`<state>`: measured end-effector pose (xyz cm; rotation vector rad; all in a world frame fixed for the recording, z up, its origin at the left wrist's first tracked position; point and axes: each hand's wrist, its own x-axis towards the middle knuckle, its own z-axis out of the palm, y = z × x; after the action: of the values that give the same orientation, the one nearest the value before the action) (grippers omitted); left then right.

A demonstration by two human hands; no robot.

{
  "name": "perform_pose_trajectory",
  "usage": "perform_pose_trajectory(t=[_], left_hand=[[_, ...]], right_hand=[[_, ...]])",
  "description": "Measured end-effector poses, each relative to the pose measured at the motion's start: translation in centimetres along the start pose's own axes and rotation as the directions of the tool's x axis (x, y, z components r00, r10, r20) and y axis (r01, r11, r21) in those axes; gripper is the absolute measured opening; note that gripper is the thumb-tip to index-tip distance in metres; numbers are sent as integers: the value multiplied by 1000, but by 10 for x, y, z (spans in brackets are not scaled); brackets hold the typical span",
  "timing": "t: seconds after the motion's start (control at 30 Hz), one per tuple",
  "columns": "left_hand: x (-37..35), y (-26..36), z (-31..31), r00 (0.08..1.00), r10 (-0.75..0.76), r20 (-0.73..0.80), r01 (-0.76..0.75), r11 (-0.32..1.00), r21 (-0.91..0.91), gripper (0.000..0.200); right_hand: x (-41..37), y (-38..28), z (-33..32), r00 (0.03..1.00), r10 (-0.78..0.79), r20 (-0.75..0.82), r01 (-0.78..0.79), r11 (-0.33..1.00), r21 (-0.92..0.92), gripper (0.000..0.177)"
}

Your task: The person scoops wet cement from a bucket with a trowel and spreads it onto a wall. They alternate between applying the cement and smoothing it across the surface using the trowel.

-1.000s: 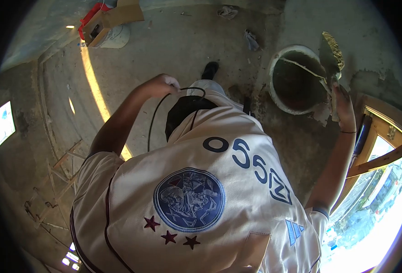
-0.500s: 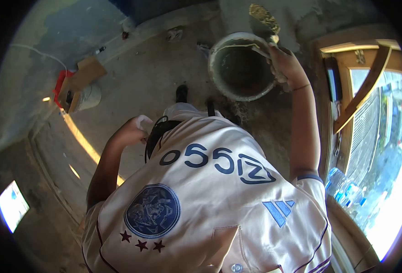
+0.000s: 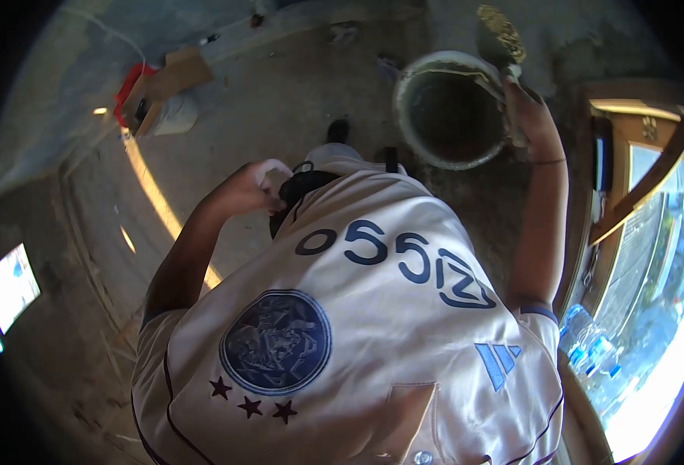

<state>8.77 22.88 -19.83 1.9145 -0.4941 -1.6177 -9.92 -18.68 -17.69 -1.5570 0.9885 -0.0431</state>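
The right arm stretches forward, its hand [image 3: 533, 124] wrapped around a trowel [image 3: 503, 35] held up by the bucket's rim [image 3: 466, 164]. The left arm bends inward, hand [image 3: 263, 186] curled beside something black [image 3: 304, 186] at the waist; I can't tell whether it grips. The shirt [image 3: 357, 333] reads "ziggo", with 3 stars [image 3: 249, 407] by a round crest [image 3: 276, 342].

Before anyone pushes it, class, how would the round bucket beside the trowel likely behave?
The bucket would probably drag rather than roll, since it stands mouth-up. Its thick-looking rim suggests it is fairly stiff. Weight is hard to judge, as the shadowed inside hides any contents.
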Motion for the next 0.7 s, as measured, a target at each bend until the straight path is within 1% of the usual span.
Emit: perform_pose_trajectory(t=[0.03,0.07,0.13,0.17,0.23,0.27,0.33,0.37,0.4,0.43,0.5,0.53,0.57,0.6,0.63,0.67,0.7], left_hand=[[-1,0,1,1000,18,24,-20,997,80,53],[-3,-3,1,1000,15,12,-16,998,68,53],[-1,-7,2,998,-52,-20,54,989,135,57],[-1,-8,0,999,-47,-25,50,990,133,57],[-1,-12,-2,995,-89,-34,90,996,25,61],[0,-9,-5,996,-80,-30,81,996,29,61],[7,5,-9,979,-81,-186,101,990,98,58],[19,11,-8,983,-59,-175,79,990,114,58],[35,15,-7,954,134,-268,-103,986,129,57],[47,26,-5,882,316,-351,-278,948,157,56],[75,64,6,787,533,-313,-408,828,384,55],[91,83,13,748,592,-300,-455,787,418,62],[108,102,18,705,648,-287,-498,741,451,68],[125,118,23,653,693,-306,-500,698,513,75],[141,133,26,597,735,-321,-496,653,572,83],[157,146,27,589,745,-312,-505,641,578,83],[172,156,28,572,756,-320,-438,611,660,88]], right_hand=[[-1,-1,1,1000,24,0,-24,1000,12,33],[-1,-2,1,999,48,-5,-48,999,23,32],[4,-2,3,999,42,2,-42,999,-8,32],[3,-2,4,999,41,1,-41,999,2,32],[-2,-3,9,999,45,-7,-45,999,11,33],[-3,-4,10,999,33,8,-33,999,10,34],[-5,-6,9,1000,16,-5,-16,1000,8,36],[-3,-7,8,999,4,35,-4,1000,-11,36],[-1,-9,6,997,-5,74,7,1000,-28,37],[-2,-12,4,999,-8,47,9,1000,-24,37],[-5,-19,4,992,-65,104,70,997,-41,39],[-7,-24,3,994,-71,87,74,997,-35,39],[-11,-32,1,989,-85,119,91,995,-48,39],[-14,-39,0,983,-96,154,107,992,-62,39],[-15,-43,-2,985,-101,141,110,992,-60,39],[-15,-48,-3,976,-132,172,147,986,-75,37],[-16,-52,-5,966,-161,203,181,979,-88,35]])
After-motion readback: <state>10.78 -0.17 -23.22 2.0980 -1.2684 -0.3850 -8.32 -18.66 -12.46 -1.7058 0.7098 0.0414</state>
